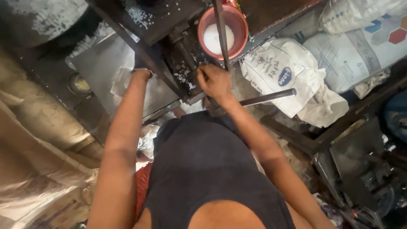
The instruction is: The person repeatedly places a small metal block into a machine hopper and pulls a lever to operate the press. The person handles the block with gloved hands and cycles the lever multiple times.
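I look down over my dark shirt at a black metal machine (178, 46). My right hand (215, 82) is closed around a part at the machine's front, just above a steel lever bar (268, 97) that sticks out to the right. My left hand (140, 73) reaches under the slanted black frame bar; its fingers are hidden behind the bar, close to a grey metal plate (101, 63). White granules lie scattered on the machine.
A red bucket (241, 25) holding white granules stands behind the machine. White woven sacks (282, 70) are piled at the right. Dark metal machinery (364, 165) fills the lower right. Brown sheeting (38, 127) covers the left side.
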